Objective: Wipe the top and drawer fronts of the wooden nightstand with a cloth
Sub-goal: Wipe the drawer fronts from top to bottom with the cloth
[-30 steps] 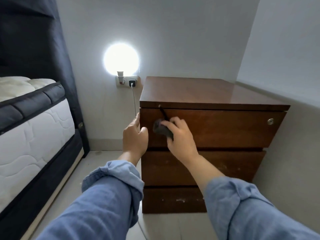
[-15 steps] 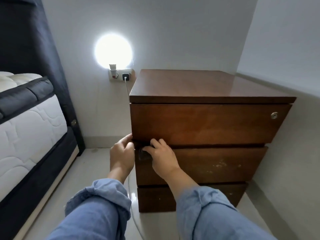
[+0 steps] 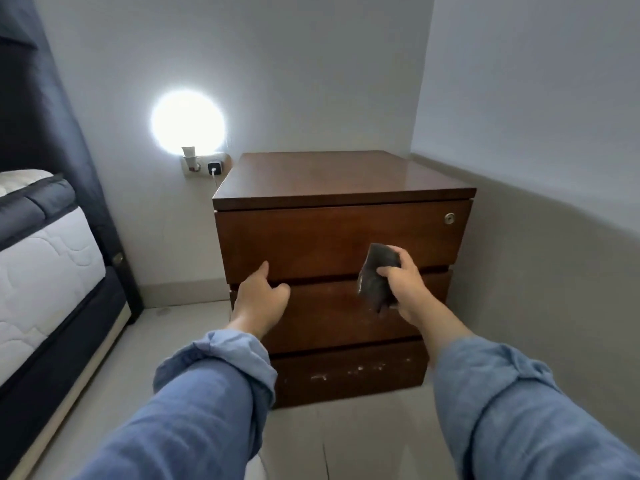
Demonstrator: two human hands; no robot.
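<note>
The wooden nightstand (image 3: 339, 181) stands in the room's corner, with a bare top and three drawer fronts. The top drawer front (image 3: 311, 237) has a small round lock at its upper right. My right hand (image 3: 403, 282) grips a dark grey cloth (image 3: 375, 275) in front of the gap between the top and middle drawers, right of centre. My left hand (image 3: 259, 296) hovers at the left end of that gap, fingers loosely curled, thumb pointing up, holding nothing.
A bed with a white mattress (image 3: 41, 271) and dark frame lies at the left. A bright plug-in night light (image 3: 187, 123) and a charger (image 3: 214, 166) with a cable sit on the wall socket behind the nightstand's left. Walls close in behind and at the right.
My right hand moved with the cloth from the left edge of the drawers to right of centre and lifted off the wood. My left hand left the nightstand's left side. The view pulled back.
</note>
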